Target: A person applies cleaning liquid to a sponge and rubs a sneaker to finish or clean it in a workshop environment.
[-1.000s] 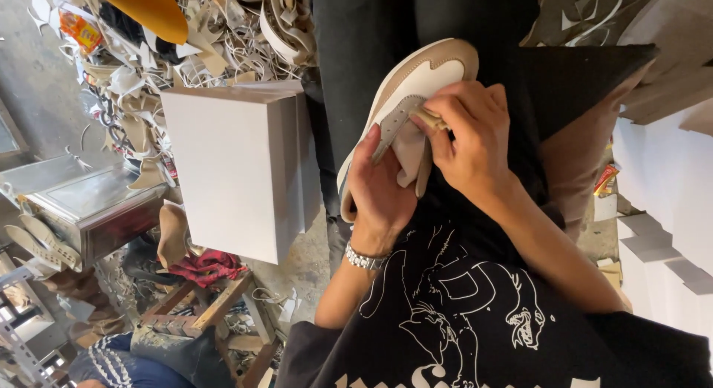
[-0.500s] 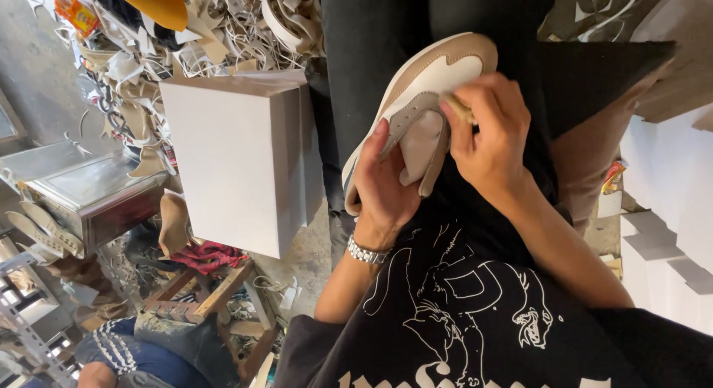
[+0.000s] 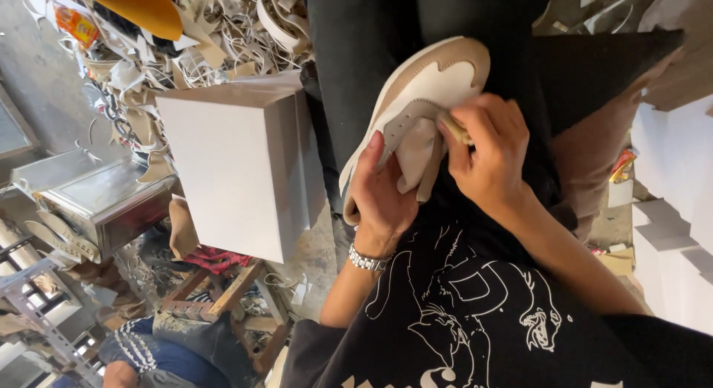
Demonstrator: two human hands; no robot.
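Far on the left sits a shiny metal box (image 3: 104,202), and low down someone else's striped sleeve (image 3: 137,347) peeks in near a wooden stool (image 3: 223,291). Next comes a big white box (image 3: 238,165), standing close by the person's knee, with a heap of pale leather scraps (image 3: 208,39) piled behind it — cut-offs, by the look of them.

Then the person's left hand (image 3: 382,199), with a silver watch (image 3: 368,259) on the wrist. It is wrapped around the side of a tan and white shoe (image 3: 420,113), thumb on top, fingers curled under. I think it grips like that to keep the shoe from wobbling. The shoe rests on the person's lap, against the dark trousers, toe pointing away.

The right hand (image 3: 494,154) is pressed together, pinching a small tan tool (image 3: 454,128) against the shoe's upper — what kind of tool, I cannot tell. More white boxes (image 3: 668,232) are stacked on the far right.
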